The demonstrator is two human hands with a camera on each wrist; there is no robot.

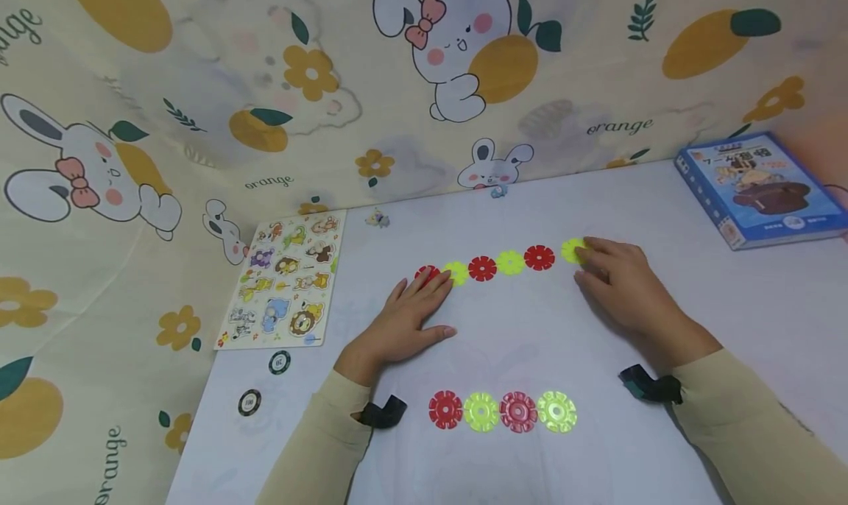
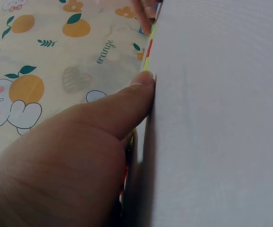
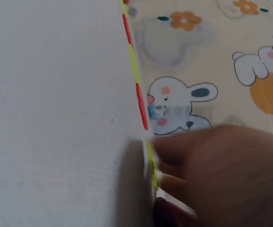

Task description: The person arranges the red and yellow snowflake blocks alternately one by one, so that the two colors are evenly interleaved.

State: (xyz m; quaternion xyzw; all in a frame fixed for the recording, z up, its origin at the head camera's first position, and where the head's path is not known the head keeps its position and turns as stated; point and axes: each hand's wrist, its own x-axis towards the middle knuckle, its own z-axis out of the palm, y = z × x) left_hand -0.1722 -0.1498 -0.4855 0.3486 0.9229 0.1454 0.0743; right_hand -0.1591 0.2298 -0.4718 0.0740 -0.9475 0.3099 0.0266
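A slightly bent row of notched plastic discs alternates between red and yellow-green across the table. My left hand [image 1: 411,321] lies flat, its fingertips resting on the left red disc [image 1: 426,273] and reaching the yellow-green disc [image 1: 456,272] beside it. Its thumb [image 2: 132,97] points out to the side. At the right end, my right hand [image 1: 619,280] holds a yellow-green disc [image 1: 571,251] at its edge with bent fingers. That disc sits low at the table surface, with a small gap to the red disc [image 1: 539,258]; the fingers partly hide it.
Closer to me lies a second row of red discs [image 1: 445,409] and yellow-green discs [image 1: 556,411]. An animal sticker board [image 1: 285,280] and two dark round chips [image 1: 249,402] are at left. A blue box [image 1: 768,188] lies back right. Small figurines [image 1: 377,218] stand near the patterned backdrop.
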